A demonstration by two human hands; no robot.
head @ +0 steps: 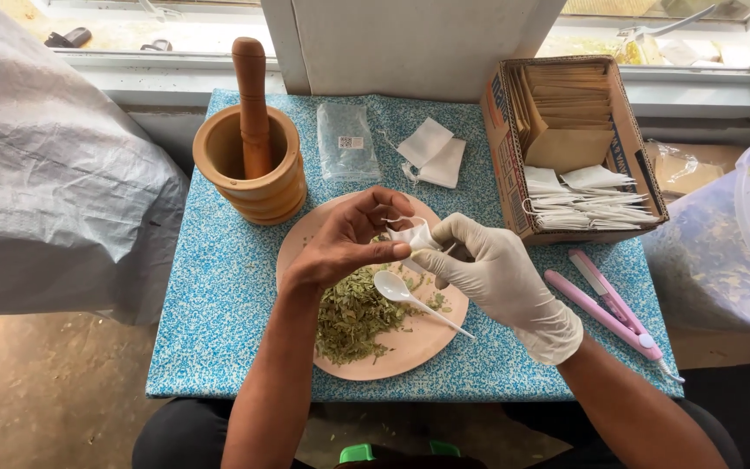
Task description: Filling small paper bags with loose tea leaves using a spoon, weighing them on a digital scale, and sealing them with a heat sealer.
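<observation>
plate (305,247): dried leaves (353,317), spoon (397,287) | hands (418,247): tea bag (414,234)

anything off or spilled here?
Nothing major. A few dried leaf bits lie scattered apart from the main pile, but they sit on the plate. Only the right hand is gloved; the left hand is bare.
</observation>
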